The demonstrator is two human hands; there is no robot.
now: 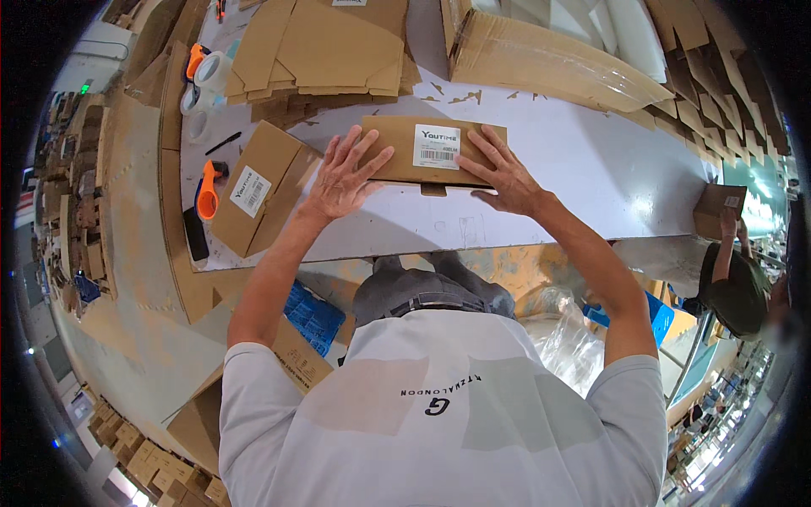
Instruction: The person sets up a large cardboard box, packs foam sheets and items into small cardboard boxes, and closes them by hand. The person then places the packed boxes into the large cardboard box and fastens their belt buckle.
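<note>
A long, flat brown cardboard box (393, 152) with a white label (437, 147) lies across the white tabletop in front of me. My left hand (345, 176) is at its left end, fingers spread, the fingertips near or touching the box's edge. My right hand (505, 176) rests on the right part of the box, fingers stretched out beside the label. A small cardboard tab (433, 191) sticks out from the box's near edge. To the left stands a second labelled cardboard box (269, 188), set at a slant.
An orange tape dispenser (208, 191), a black pen (224, 142) and tape rolls (213, 73) lie at the left. Flattened cardboard (338, 42) is stacked at the back; an open carton (549, 63) holds white foam (634, 38). Another person (733, 283) holds a box (718, 211) at right.
</note>
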